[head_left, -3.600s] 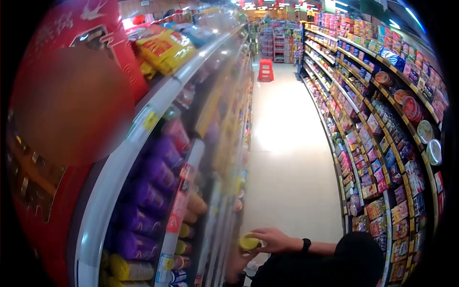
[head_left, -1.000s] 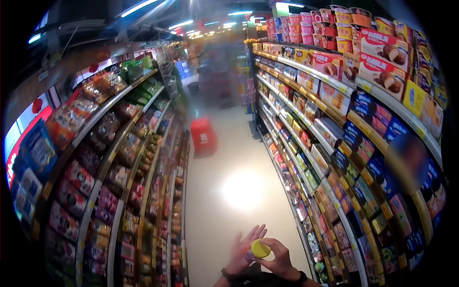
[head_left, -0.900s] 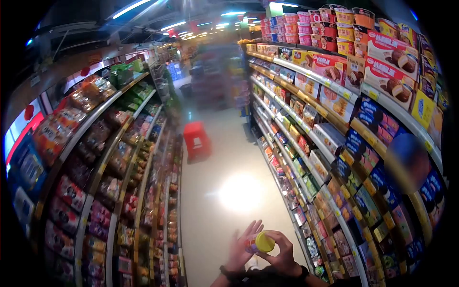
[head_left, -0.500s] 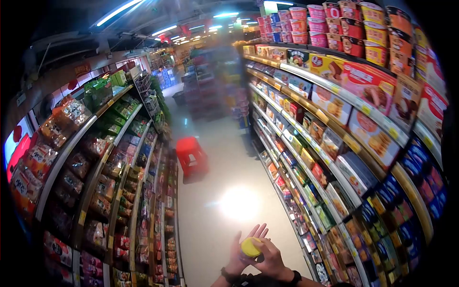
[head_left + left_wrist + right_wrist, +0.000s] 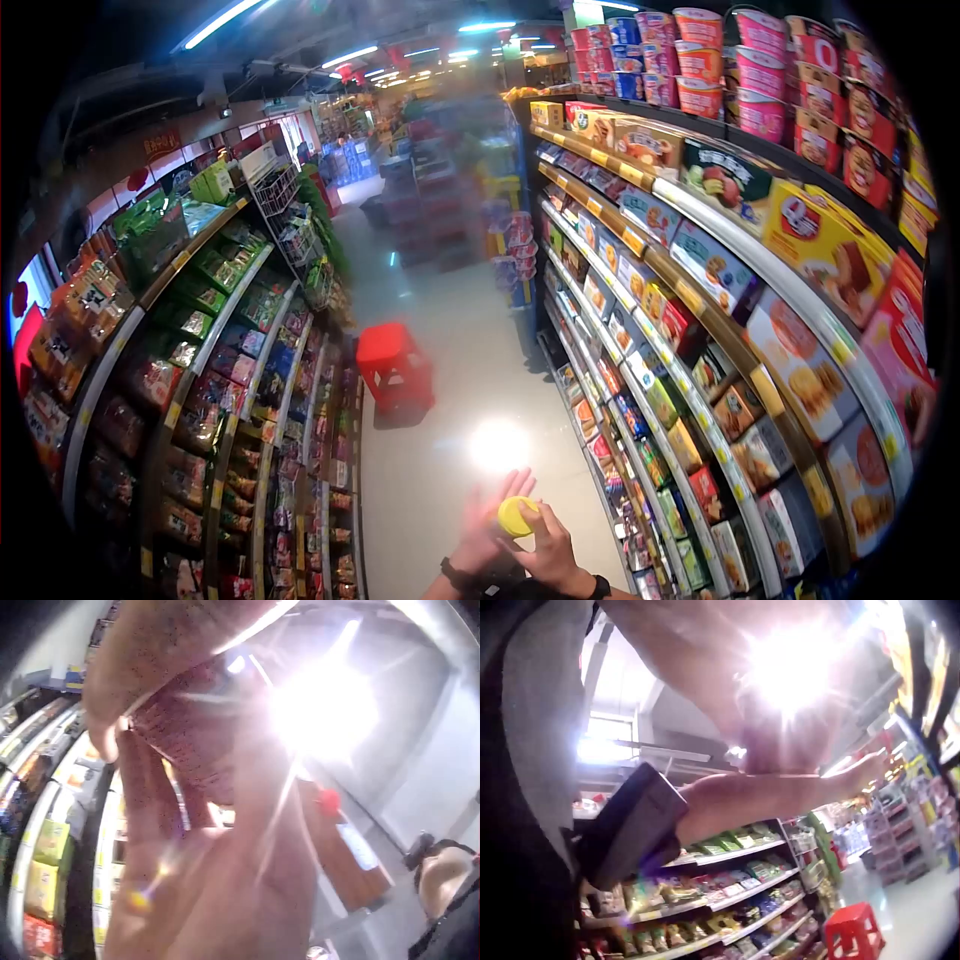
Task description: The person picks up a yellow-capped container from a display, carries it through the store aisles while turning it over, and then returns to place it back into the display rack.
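Observation:
A yellow-lidded container (image 5: 517, 515) is held low in the centre of the head view. My right hand (image 5: 550, 552) grips it from the right, with fingers and thumb around the lid. Straight-fingered and palm up, my left hand (image 5: 480, 522) lies against the container's left side. The container's body is mostly hidden by the hands. In the right wrist view, the left hand (image 5: 769, 795) stretches out below the right hand (image 5: 697, 664), where glare hides what is held. Skin fills much of the left wrist view, the near hand (image 5: 217, 885) being blurred by bright light.
A red stool (image 5: 392, 368) stands on the aisle floor (image 5: 450, 345), close to the left shelves (image 5: 215, 345). Boxed snacks fill the right shelves (image 5: 665, 265), with stacked tubs (image 5: 700, 62) on top. A blurred display stands at the aisle's far end.
The stool and shelves appear nearer and larger as the view moves up the aisle. Both hands have shifted slightly left in the head view, the container still in the right hand.

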A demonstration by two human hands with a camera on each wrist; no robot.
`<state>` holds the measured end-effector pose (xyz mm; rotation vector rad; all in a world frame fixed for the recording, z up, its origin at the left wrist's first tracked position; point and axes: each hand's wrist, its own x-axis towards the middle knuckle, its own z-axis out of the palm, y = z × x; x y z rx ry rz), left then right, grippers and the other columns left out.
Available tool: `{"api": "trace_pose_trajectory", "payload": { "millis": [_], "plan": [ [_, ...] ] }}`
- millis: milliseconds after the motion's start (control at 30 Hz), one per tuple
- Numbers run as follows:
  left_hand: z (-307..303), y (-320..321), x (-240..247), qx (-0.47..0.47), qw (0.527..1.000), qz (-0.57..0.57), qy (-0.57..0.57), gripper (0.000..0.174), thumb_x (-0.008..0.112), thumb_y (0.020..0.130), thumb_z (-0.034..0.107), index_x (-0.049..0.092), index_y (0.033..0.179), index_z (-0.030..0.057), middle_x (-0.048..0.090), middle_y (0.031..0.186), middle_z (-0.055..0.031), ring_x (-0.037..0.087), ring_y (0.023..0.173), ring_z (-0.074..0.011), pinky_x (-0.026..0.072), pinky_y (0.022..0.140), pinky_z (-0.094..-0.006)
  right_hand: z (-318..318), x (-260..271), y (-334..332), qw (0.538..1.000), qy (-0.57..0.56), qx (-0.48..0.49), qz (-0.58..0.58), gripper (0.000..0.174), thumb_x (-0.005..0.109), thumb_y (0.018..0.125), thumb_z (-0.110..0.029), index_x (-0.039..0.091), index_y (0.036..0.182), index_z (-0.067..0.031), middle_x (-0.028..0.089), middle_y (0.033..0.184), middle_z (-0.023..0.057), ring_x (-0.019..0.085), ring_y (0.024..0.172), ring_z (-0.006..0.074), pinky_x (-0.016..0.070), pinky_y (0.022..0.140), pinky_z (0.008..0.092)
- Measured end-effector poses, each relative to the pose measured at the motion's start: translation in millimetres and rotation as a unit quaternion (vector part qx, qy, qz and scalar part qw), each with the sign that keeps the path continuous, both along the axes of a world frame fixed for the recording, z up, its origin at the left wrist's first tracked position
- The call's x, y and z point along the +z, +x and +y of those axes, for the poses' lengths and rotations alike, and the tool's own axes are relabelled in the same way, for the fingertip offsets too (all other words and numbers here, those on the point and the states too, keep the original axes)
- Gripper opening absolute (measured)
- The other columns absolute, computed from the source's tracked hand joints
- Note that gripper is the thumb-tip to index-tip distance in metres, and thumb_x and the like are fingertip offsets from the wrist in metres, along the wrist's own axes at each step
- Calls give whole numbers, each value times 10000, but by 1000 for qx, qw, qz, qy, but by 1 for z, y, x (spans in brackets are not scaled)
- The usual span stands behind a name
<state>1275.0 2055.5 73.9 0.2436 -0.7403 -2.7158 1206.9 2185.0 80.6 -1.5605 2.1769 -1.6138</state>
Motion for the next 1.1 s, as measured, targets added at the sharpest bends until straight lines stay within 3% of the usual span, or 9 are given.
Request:
{"api": "trace_pose_trajectory", "payload": {
  "millis": [200,400,433,500,567,733,867,1000,1100],
  "plan": [
    [-130,-96,-42,8,987,66,144,844,250,1069,560,130,1637,-52,171,1725,-197,153,1603,-300,123,1303,-441,-126,-16,-123,998,5,47,-32,720,919,761,-224,552,1362,-80,659,1226,215,687,1085,405,576,905,422],
    [-288,-197,-42,45,985,86,139,847,323,1062,553,147,1633,-49,151,1730,-195,154,1603,-299,132,1301,-457,-270,36,-212,986,-157,-45,8,781,926,773,-115,453,1393,-81,676,1179,244,701,1040,393,582,859,432],
    [-310,-213,-45,56,985,94,132,851,326,1062,557,150,1633,-48,149,1730,-196,153,1603,-299,136,1300,-459,-287,17,-228,986,-142,-67,46,892,943,734,-133,397,1431,-26,568,1300,244,645,1123,381,543,951,468],
    [-351,-241,-37,35,987,101,118,867,318,1065,584,140,1635,-45,150,1729,-194,156,1603,-300,147,1302,-444,-340,7,-255,981,-186,5,61,847,943,736,-155,436,1407,-53,578,1278,228,647,1099,388,549,921,470],
    [-388,-261,-30,5,989,101,111,868,308,1068,593,140,1637,-41,162,1726,-192,166,1601,-297,155,1303,-436,-388,-10,-266,999,-16,32,-1,717,917,777,-216,525,1364,-89,607,1229,216,669,1049,408,566,884,459],
    [-485,-317,-21,30,992,21,117,823,276,1084,564,172,1635,-38,202,1718,-187,203,1591,-294,176,1299,-427,-490,-24,-344,996,20,81,-7,769,933,760,-251,524,1386,-76,632,1279,241,679,1106,423,583,907,429],
    [-582,-379,-40,69,994,-22,88,771,383,1065,491,264,1614,-36,285,1688,-191,275,1559,-304,218,1286,-440,-583,-17,-418,994,-80,53,-57,841,970,717,-263,513,1388,-44,629,1322,231,665,1182,387,563,979,430],
    [-684,-444,-70,110,966,50,228,794,427,1040,500,276,1611,-30,326,1663,-209,321,1529,-340,238,1268,-481,-677,-13,-491,974,-222,-18,-43,898,910,756,-115,369,1467,-19,527,1340,227,560,1233,335,470,1064,429],
    [-756,-491,-59,9,946,161,281,795,395,1047,515,271,1612,-30,303,1677,-200,290,1549,-337,198,1284,-473,-753,-2,-534,989,-143,33,-5,742,938,717,-114,564,1355,-57,659,1223,146,678,1082,304,557,920,418]
  ]
}}
